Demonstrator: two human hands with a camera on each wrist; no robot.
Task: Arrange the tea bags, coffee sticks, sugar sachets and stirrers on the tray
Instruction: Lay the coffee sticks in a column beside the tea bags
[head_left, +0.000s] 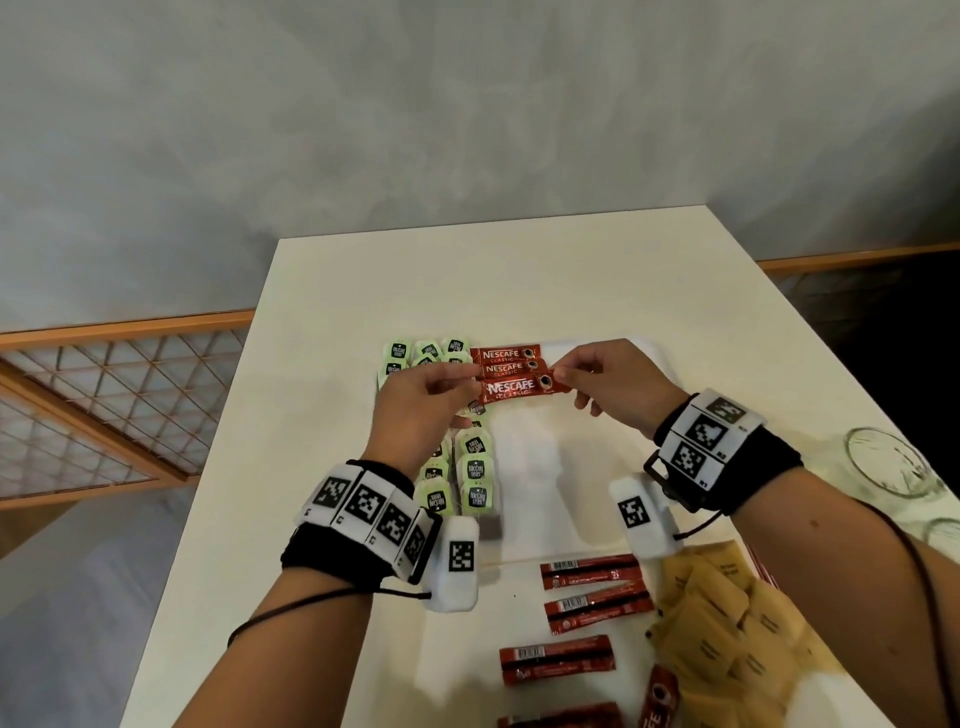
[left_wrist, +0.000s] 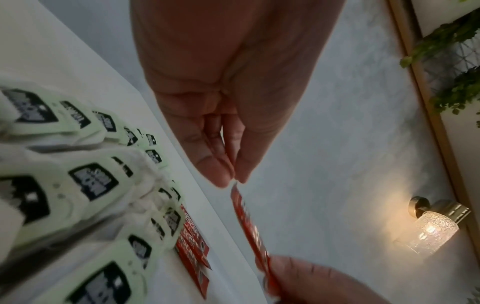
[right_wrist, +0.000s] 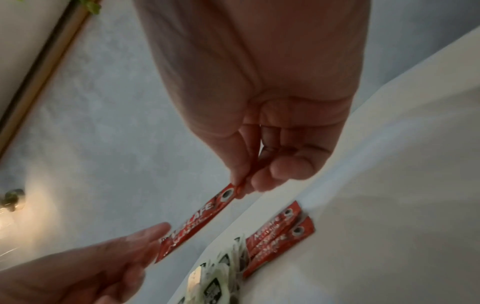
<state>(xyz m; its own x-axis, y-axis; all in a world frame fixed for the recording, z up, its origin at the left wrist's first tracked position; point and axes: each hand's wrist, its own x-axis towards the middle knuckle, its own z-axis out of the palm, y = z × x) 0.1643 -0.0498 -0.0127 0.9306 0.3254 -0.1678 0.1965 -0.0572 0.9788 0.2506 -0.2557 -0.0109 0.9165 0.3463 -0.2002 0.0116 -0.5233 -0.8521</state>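
A red coffee stick hangs level above the white tray. My left hand pinches its left end and my right hand pinches its right end. Two more coffee sticks lie side by side at the tray's far edge. Green tea bags fill the tray's left side in rows, partly hidden by my left hand.
Loose red coffee sticks and a heap of brown sugar sachets lie on the white table near me. A thin wooden stirrer lies by the tray's near edge. Glasses stand at the right edge.
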